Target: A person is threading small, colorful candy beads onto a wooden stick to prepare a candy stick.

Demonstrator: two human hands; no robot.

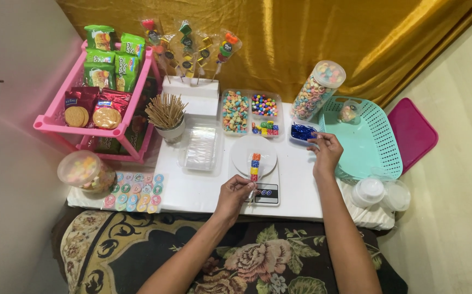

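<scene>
**Candy skewer on the scale, both hands busy**

Big picture first: a white table point(203, 190) set against a gold curtain point(301, 38), shiny and folded. On the left stands a pink plastic rack point(51, 124) stacked with green and red snack packets. On the right sits a teal plastic basket point(375, 144), its wall a lattice of holes, with a flat pink lid point(413, 133) beside it.

Now the hands. The left hand point(235, 191) comes up from below, forearm angled inward, fingers pinched shut on the lower end of a candy skewer point(255, 166). The skewer lies on the round white plate of a kitchen scale point(255, 171) in the middle of the table, loaded with small coloured blocks.

The right hand point(326, 149) reaches further out, arm nearly straight, fingers curled together at the edge of a small tray of glossy blue bits point(303, 131); whether it grips anything, I cannot tell.

Behind the scale are clear trays of mixed candy point(249, 111). A cup of wooden sticks point(166, 114) bristles upward. A tall clear jar point(317, 90) leans, full of pastel rings.
</scene>
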